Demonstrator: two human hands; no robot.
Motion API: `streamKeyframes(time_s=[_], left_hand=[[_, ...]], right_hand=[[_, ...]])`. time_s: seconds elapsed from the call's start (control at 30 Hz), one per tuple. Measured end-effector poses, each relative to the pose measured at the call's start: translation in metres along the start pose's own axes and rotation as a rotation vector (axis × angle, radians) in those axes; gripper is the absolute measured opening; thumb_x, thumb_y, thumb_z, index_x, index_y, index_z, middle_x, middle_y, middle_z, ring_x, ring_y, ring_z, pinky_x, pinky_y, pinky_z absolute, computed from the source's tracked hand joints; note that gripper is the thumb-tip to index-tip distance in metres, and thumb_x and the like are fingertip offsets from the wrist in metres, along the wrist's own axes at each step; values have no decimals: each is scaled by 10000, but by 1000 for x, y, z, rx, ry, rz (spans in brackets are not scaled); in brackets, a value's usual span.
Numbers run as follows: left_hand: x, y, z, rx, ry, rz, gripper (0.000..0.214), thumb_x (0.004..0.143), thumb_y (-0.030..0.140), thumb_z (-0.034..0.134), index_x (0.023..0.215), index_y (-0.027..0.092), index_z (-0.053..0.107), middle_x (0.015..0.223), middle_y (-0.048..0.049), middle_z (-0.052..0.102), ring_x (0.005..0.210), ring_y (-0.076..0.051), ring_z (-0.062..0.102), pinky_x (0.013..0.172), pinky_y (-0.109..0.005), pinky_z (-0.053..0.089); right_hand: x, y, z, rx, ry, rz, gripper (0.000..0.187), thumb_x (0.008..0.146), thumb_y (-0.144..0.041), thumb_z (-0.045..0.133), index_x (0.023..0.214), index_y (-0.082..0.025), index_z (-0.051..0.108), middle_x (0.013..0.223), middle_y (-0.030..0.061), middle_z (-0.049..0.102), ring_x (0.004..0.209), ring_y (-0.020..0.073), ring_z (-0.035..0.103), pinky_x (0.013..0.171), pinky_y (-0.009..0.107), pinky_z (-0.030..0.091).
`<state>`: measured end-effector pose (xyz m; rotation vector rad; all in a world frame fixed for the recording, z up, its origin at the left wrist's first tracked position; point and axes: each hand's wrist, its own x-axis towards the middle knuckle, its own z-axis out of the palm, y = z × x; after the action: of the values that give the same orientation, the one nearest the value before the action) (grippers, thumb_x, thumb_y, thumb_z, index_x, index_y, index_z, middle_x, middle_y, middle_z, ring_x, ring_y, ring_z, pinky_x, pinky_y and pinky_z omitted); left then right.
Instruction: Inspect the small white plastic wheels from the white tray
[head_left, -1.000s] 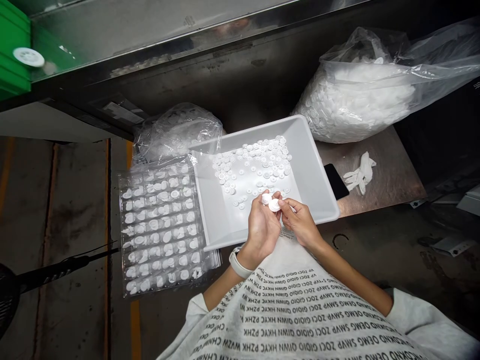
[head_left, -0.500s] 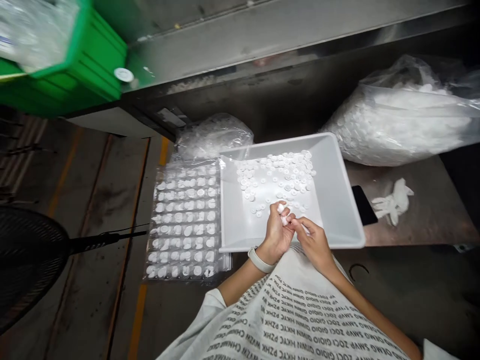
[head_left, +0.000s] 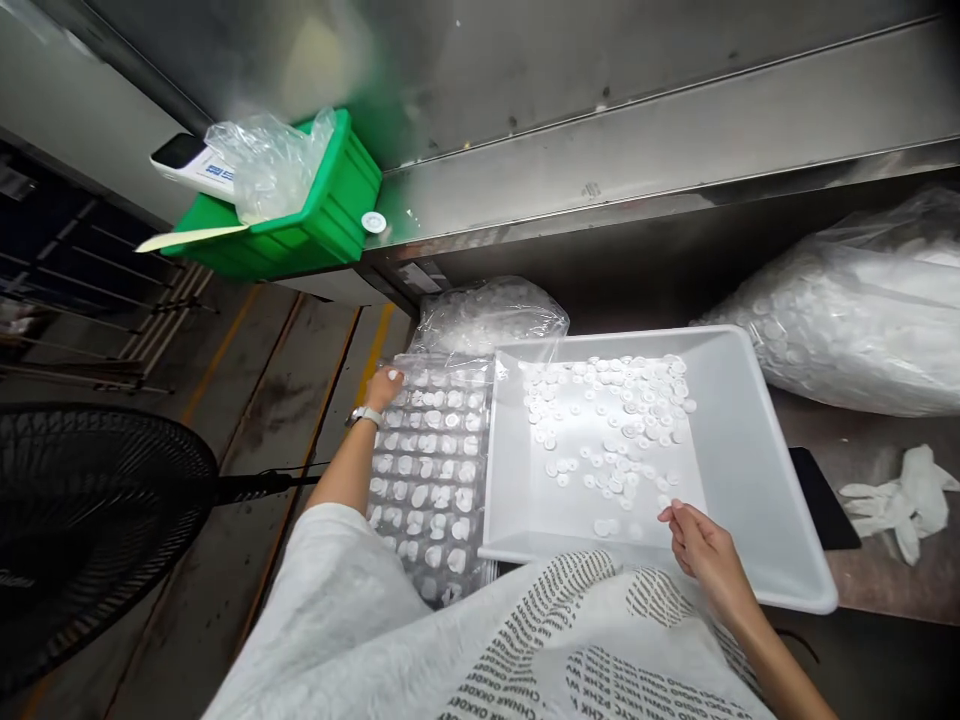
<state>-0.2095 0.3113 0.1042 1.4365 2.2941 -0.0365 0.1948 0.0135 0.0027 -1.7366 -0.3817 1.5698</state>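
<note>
My left hand (head_left: 384,388) reaches out to the far left corner of a clear plastic blister tray (head_left: 431,470) filled with rows of small white parts. Its fingers are closed on a small white part there. My right hand (head_left: 701,550) rests at the near edge of a white plastic bin (head_left: 750,480), fingers loosely apart, holding nothing that I can see. Several small white round caps (head_left: 607,420) lie scattered on the bin's floor.
A large clear bag of white parts (head_left: 855,320) lies at the right, a smaller bag (head_left: 487,315) behind the tray. White gloves (head_left: 904,495) and a black phone (head_left: 821,495) lie right of the bin. A green crate (head_left: 300,225) sits on the steel shelf. A black fan (head_left: 90,520) stands left.
My hands were together over the bin holding white parts. The left hand has since moved away to the tray's far left corner; the right stayed at the bin's edge. The view swung left.
</note>
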Motion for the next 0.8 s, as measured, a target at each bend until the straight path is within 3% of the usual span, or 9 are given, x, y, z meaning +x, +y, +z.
streamKeyframes(time_s=[0.17, 0.33, 0.57, 0.8], left_hand=[[50, -15, 5, 83, -43, -33, 384, 892, 375, 580, 1214, 166, 562, 1233, -95, 591, 1064, -223, 600, 889, -450, 523], [73, -31, 9, 113, -58, -28, 378, 890, 374, 583, 1205, 165, 567, 1224, -92, 595, 1059, -222, 602, 885, -445, 525], [77, -39, 17, 40, -32, -49, 363, 891, 380, 581, 1178, 157, 581, 1189, -82, 612, 1028, -216, 612, 864, -432, 534], [60, -30, 21, -169, 40, -81, 366, 891, 373, 583, 1188, 160, 576, 1203, -86, 606, 1042, -219, 608, 874, -439, 530]], right_hand=[[6, 6, 10, 14, 21, 50, 356, 988, -469, 503, 895, -130, 559, 620, -77, 411, 417, 23, 301, 358, 141, 252], [7, 11, 17, 32, 17, 98, 341, 986, -456, 511, 898, -130, 556, 622, -77, 413, 413, 21, 293, 354, 140, 246], [14, 14, 21, 43, -7, 129, 324, 988, -440, 516, 923, -127, 566, 650, -65, 455, 428, 24, 339, 368, 139, 289], [11, 4, 23, 185, -52, 156, 308, 983, -431, 528, 953, -127, 571, 690, -50, 493, 458, 33, 391, 393, 145, 341]])
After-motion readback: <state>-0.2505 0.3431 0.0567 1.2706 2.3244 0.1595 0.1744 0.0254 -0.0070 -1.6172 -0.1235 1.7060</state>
